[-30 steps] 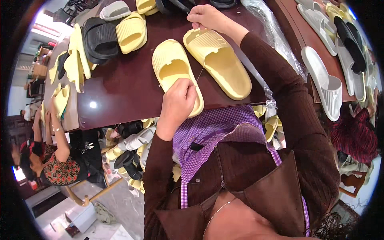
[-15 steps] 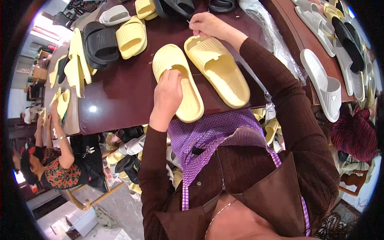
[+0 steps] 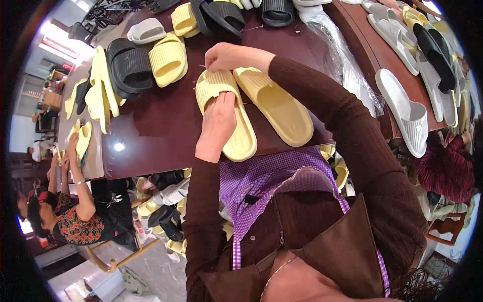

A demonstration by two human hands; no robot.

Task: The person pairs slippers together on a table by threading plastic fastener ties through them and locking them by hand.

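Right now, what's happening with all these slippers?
A person has the fingers of their left hand inside the foot opening of one yellow slipper. Their right hand is at that slipper's toe end; whether it holds anything small is hard to tell. A second yellow slipper lies just to the right, on the same dark shiny table. Farther back are more slippers, including a black one and a gray one.
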